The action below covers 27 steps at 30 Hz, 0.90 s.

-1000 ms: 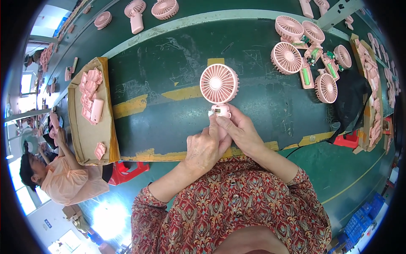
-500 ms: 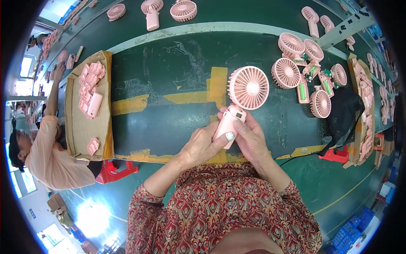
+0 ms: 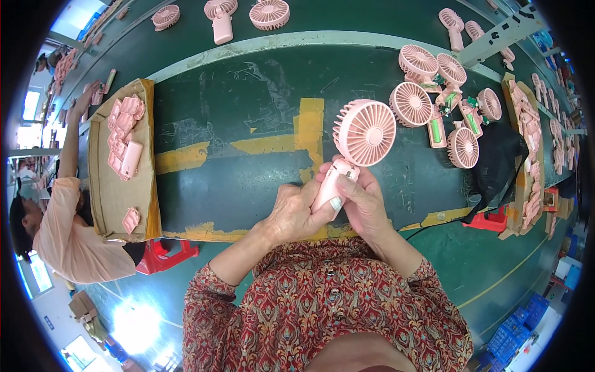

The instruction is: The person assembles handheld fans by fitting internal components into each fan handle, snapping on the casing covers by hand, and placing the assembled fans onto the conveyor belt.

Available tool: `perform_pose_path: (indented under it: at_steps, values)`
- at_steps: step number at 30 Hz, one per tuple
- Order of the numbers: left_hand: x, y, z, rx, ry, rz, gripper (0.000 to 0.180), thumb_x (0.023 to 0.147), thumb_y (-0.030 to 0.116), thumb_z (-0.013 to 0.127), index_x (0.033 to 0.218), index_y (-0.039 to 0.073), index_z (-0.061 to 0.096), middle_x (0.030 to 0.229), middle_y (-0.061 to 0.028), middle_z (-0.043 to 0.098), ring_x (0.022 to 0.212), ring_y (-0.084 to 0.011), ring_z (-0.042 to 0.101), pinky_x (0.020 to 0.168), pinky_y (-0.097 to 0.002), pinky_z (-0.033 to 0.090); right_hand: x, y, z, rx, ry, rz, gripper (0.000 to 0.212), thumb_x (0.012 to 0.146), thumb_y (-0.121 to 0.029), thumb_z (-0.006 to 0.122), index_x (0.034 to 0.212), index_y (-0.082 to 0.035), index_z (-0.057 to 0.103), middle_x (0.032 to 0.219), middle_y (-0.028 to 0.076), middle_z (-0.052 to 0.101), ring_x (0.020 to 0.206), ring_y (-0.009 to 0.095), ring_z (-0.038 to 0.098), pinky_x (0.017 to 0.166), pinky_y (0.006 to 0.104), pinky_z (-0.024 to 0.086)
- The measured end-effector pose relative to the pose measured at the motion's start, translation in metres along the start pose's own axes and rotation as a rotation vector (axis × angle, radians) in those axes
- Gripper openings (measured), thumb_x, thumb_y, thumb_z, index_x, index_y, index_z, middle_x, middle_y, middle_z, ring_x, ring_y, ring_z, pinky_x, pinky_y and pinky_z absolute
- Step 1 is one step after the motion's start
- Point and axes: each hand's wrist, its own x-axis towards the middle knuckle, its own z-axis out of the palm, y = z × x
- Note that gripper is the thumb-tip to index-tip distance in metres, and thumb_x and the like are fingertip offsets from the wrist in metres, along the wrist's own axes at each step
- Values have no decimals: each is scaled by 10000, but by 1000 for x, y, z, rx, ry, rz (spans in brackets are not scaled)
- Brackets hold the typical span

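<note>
Pink plastic is forming the handheld fan [image 3: 367, 137], which we are finding between the person's two hands, above the near part of the green table [image 3: 223, 192]. We are recording the left hand [image 3: 290, 211] as gripping the handle [image 3: 328, 185] from the left, its thumb, with a white covering [image 3: 336, 203] at the tip, lying by the near end. The right hand [image 3: 370, 208] is closing on the same handle from the right, its thumb resting along the upper face. Both hands are sitting close together, clamped on this one piece; whether the fingers are meeting beneath it, we cannot tell. The round grille head is projecting beyond the hands on their far side, leaning right. Well apart, at far right, we are noting a cluster of fans [image 3: 411, 104] with open handles. At left, a cardboard tray [image 3: 110, 208] is holding pink shell pieces [image 3: 126, 118].
</note>
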Motion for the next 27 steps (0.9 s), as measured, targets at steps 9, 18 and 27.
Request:
perform_pose_path:
  at_steps: [9, 18, 27]
  values:
    - [12, 11, -11, 186, -90, -88, 338, 805, 249, 644, 921, -48, 532, 620, -171, 595, 543, -333, 620, 513, -382, 499, 10, -2, -15, -81, -50, -27, 495, 807, -201, 690, 1197, -37, 433, 1099, 134, 566, 1079, 259, 541, 963, 404, 432]
    - [11, 24, -18, 97, -79, -130, 367, 798, 309, 645, 844, -29, 509, 576, -171, 586, 523, -341, 609, 489, -416, 484, 4, -9, -5, 38, -83, -165, 440, 837, -147, 649, 1193, -54, 408, 1075, 134, 567, 1036, 262, 572, 914, 405, 470]
    - [12, 29, -17, 112, 100, 116, 257, 754, 195, 686, 682, 3, 531, 498, -111, 521, 409, -261, 549, 412, -345, 433, 0, -12, 0, 89, -41, -55, 487, 784, -165, 703, 1163, -72, 411, 1003, 126, 580, 969, 250, 588, 882, 385, 482]
